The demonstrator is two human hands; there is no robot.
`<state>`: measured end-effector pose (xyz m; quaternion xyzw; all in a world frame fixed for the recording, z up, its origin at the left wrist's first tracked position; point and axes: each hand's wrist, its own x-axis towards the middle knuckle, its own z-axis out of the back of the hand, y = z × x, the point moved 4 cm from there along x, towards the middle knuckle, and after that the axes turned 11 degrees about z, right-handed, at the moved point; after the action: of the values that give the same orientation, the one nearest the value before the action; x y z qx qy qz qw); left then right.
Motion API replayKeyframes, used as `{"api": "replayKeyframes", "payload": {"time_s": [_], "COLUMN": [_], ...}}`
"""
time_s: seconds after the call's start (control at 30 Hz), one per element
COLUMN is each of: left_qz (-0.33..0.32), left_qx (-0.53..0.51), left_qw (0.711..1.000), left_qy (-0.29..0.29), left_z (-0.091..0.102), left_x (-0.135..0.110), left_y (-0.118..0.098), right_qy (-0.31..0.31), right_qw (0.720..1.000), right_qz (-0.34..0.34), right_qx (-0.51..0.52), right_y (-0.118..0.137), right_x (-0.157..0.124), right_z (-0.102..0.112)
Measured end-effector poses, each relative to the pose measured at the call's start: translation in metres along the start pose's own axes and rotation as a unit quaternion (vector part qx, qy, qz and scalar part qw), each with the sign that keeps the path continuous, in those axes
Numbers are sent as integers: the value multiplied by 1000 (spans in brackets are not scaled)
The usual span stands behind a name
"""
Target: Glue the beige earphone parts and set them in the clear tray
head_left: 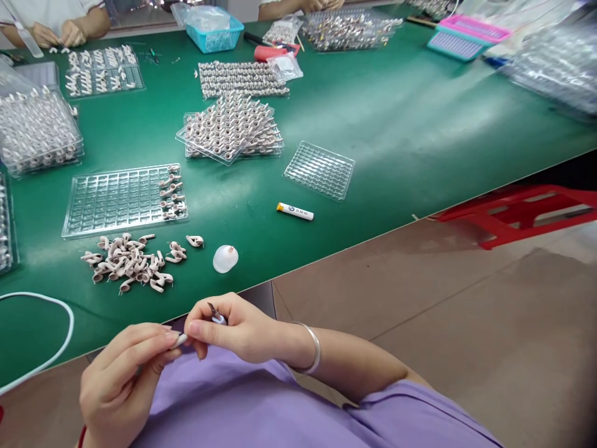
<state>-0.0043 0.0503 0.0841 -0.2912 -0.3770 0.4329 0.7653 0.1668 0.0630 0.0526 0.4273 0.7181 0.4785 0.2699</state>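
Note:
My left hand (133, 376) is closed, its thumb and fingertips pinching a pale earbud shell (180, 340) by its stem. Touching the other end of that shell are the fingertips of my right hand (233, 330). The right hand is also wrapped round a small tool (215, 314) with a dark pointed metal tip and a pale blue part; its kind is not clear. Both hands are over my lap at the table edge. Beyond them lies a loose pile of earbud shells (133, 261), with thin wires on some.
A clear tray (112, 199) holds shells in its right columns. Close by are a small white rounded container (226, 259), a white marker (295, 211) and an unfilled tray (319, 169). Stacked full trays (228, 127) stand farther back. A white cable (69, 317) curves at left. Other people's hands (60, 33) work opposite.

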Motion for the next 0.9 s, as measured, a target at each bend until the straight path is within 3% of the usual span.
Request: {"api": "replayKeyframes", "payload": {"time_s": [0.33,0.57,0.77,0.9], "left_qz": [-23,-5,-114,-152], "left_qx": [49,52,165,206], "left_qw": [998,998,980,967], "left_qy": [-24,-37,-15,-5], "left_z": [0,0,-3,-1], "left_x": [0,-4,-8,-11], "left_y": [-5,-4,-12,-15], "right_qy": [0,-36,-34,-38], "right_qw": [998,982,943,943], "right_qz": [6,59,174,174], "right_qx": [-61,-174,-281,-282], "right_y": [0,8,8,4], "right_x": [0,-4,-3,-2], "right_z": [2,6,1,3]}}
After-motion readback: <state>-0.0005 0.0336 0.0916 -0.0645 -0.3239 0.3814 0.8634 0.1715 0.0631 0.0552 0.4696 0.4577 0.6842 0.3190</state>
